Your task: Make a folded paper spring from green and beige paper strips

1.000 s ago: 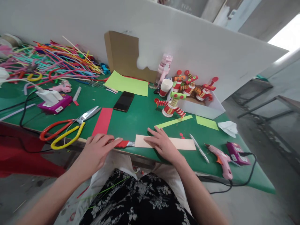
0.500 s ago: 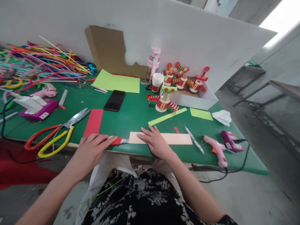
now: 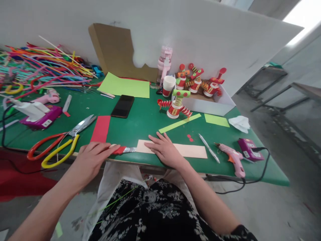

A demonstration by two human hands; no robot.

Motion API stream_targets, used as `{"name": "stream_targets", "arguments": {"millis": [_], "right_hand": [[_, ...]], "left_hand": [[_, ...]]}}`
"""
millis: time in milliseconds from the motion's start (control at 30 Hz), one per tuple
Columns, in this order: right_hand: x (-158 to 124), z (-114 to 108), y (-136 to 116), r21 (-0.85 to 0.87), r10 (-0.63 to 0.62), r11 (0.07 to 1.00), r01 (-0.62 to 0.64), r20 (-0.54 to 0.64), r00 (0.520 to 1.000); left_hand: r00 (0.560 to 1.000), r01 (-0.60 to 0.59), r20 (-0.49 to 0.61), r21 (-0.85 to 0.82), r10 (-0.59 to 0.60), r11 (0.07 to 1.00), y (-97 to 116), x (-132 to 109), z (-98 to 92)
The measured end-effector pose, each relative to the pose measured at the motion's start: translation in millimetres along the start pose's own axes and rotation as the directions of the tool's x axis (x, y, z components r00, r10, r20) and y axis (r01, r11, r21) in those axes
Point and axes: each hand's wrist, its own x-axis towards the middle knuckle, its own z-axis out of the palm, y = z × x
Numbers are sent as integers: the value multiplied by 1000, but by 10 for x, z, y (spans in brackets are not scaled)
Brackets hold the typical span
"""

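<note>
My left hand (image 3: 91, 159) is closed around a red-handled utility knife (image 3: 122, 150) at the table's front edge. The knife's blade touches the left end of a long pale peach paper strip (image 3: 190, 151). My right hand (image 3: 163, 149) lies flat with spread fingers on that strip, pressing it onto the green table (image 3: 140, 127). A red paper strip (image 3: 101, 128) lies just beyond my left hand.
Big red-and-yellow scissors (image 3: 57, 144) lie at left, a black phone (image 3: 122, 106) at centre. A pink glue gun (image 3: 232, 157), a purple adapter (image 3: 248, 149) and a pen (image 3: 209, 148) lie at right. Paper-cup figures (image 3: 177, 105) and a white box (image 3: 213, 103) stand behind. Coloured straws (image 3: 42, 68) pile far left.
The camera has shifted, so everything sits a little further left in the picture. Both hands keep the same hold on the knife and the peach strip.
</note>
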Motion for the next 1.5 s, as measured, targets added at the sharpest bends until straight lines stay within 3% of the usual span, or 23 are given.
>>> {"name": "stream_targets", "arguments": {"millis": [933,1233,1500], "right_hand": [[6,11,-3,18,0,1000,0,-17,1000],[16,26,-13,19,6,1000,-6,-9,1000],[-151,-178,143,16,2,1000,-2,5,1000]], "left_hand": [[1000,4,11,110,-5,994,241,-45,52],[1000,10,0,77,-10,997,318,-35,85],[999,33,9,84,-34,996,303,-63,92]]}}
